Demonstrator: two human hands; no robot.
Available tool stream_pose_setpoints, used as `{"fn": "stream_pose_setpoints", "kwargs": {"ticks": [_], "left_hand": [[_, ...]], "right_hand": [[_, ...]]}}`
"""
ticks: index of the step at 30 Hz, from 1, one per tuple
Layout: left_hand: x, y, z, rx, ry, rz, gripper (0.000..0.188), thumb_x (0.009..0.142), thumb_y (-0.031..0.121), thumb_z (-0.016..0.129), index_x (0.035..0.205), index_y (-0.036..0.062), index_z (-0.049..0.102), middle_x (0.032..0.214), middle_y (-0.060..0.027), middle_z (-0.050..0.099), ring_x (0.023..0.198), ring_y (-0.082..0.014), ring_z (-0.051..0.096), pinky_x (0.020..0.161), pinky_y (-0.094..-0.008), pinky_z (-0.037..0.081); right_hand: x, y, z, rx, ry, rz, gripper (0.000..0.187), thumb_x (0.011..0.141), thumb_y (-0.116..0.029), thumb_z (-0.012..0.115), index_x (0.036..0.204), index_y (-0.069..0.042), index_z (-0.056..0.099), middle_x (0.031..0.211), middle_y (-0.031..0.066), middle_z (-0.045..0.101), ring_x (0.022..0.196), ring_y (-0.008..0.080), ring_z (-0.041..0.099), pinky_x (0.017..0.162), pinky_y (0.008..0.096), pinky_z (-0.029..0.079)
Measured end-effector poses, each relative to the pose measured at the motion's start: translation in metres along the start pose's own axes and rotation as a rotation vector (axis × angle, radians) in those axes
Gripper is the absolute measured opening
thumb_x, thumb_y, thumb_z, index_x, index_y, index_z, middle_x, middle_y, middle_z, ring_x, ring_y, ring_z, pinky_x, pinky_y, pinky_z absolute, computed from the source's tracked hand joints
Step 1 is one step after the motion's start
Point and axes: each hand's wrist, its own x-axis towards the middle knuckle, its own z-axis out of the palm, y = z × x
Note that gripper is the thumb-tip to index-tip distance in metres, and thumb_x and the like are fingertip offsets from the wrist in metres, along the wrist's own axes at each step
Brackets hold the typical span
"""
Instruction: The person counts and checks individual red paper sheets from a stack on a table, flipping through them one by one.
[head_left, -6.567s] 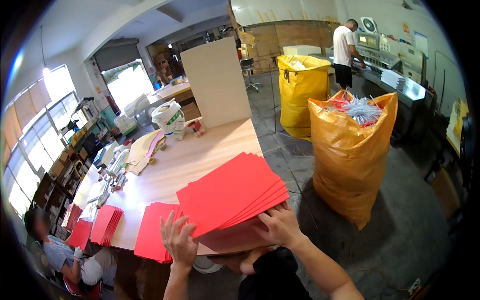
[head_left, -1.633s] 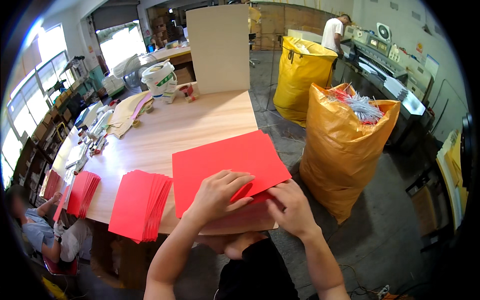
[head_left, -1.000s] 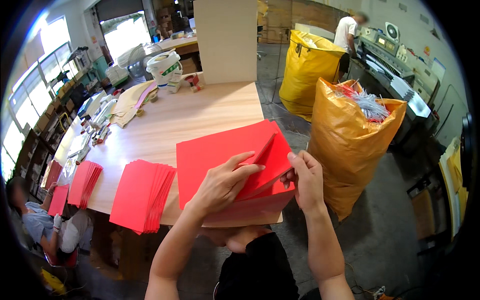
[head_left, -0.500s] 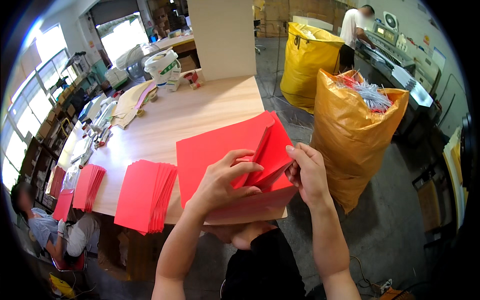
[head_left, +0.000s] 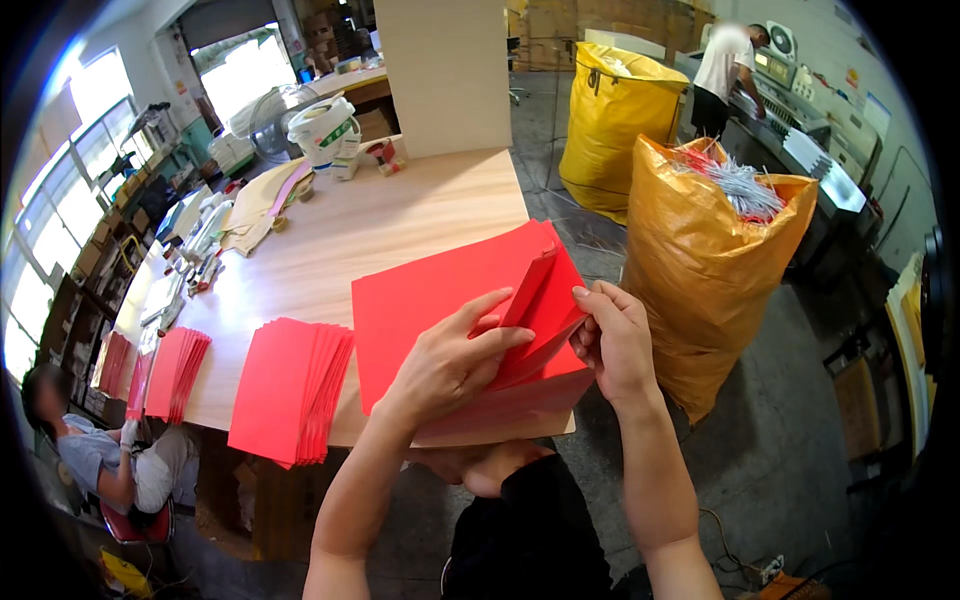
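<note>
A thick stack of large red folded paper sheets lies at the table's near right corner. My left hand rests on it, index and middle fingers spread at a raised narrow flap of the top sheet; the thumb is hidden. My right hand pinches the right edge of a lifted red paper sheet between thumb and forefinger. A dark gap shows between the flap and this lifted sheet.
A fanned red stack and a smaller one lie left on the wooden table. A white bucket stands behind. Right of the table is an orange sack of paper strips. A seated co-worker is far left; another person stands back right.
My left thumb has slipped out of sight and its fingers have shifted slightly right along the flap. The right hand keeps its pinch. The seated co-worker's red sheet has tilted; the standing person has moved right.
</note>
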Motion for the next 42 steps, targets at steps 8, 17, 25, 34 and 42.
{"fn": "stream_pose_setpoints", "kwargs": {"ticks": [8,17,25,34,42], "left_hand": [[0.002,0.008,0.001,-0.061,0.036,-0.063,0.048,0.084,0.025,0.094,0.129,0.0214,0.079,0.145,-0.0157,0.066,0.123,-0.0364,0.073,0.1,-0.0463,0.062],[0.002,0.006,0.001,-0.134,0.058,-0.154,0.051,0.081,0.023,0.096,0.13,0.0212,0.079,0.142,-0.0164,0.067,0.123,-0.0365,0.073,0.102,-0.0456,0.062],[0.001,0.006,-0.001,-0.098,0.036,-0.137,0.053,0.081,0.02,0.096,0.131,0.0214,0.079,0.143,-0.0164,0.067,0.124,-0.0368,0.072,0.102,-0.0456,0.061],[0.001,-0.001,0.001,-0.053,0.02,-0.072,0.057,0.083,0.023,0.094,0.137,0.0256,0.076,0.149,-0.0165,0.063,0.126,-0.0367,0.071,0.101,-0.0457,0.062],[0.004,0.018,0.006,0.296,-0.156,0.05,0.072,0.09,0.026,0.085,0.158,0.0262,0.059,0.167,-0.0115,0.05,0.142,-0.0353,0.06,0.104,-0.0457,0.061]], "right_hand": [[-0.004,0.002,-0.004,0.034,-0.003,0.011,0.038,0.109,-0.026,0.068,0.075,-0.014,0.054,0.063,-0.0028,0.054,0.052,0.0084,0.054,0.045,0.025,0.037],[-0.021,0.02,-0.022,0.132,0.073,-0.022,0.04,0.113,-0.035,0.066,0.082,-0.01,0.058,0.072,0.0007,0.061,0.061,0.0101,0.063,0.052,0.026,0.05],[-0.014,0.012,-0.022,0.17,0.003,-0.002,0.027,0.108,-0.015,0.064,0.083,-0.007,0.058,0.078,0.0079,0.067,0.071,0.0182,0.071,0.057,0.0326,0.057],[-0.035,0.032,-0.013,-1.128,-0.088,-0.849,0.031,0.083,-0.019,0.077,0.111,-0.007,0.076,0.124,0.0175,0.068,0.125,0.0419,0.062,0.113,0.0541,0.046],[-0.038,0.04,-0.022,-1.229,-0.239,-0.746,0.04,0.083,-0.021,0.075,0.122,-0.008,0.076,0.137,0.0198,0.066,0.138,0.041,0.056,0.122,0.0529,0.041]]}}
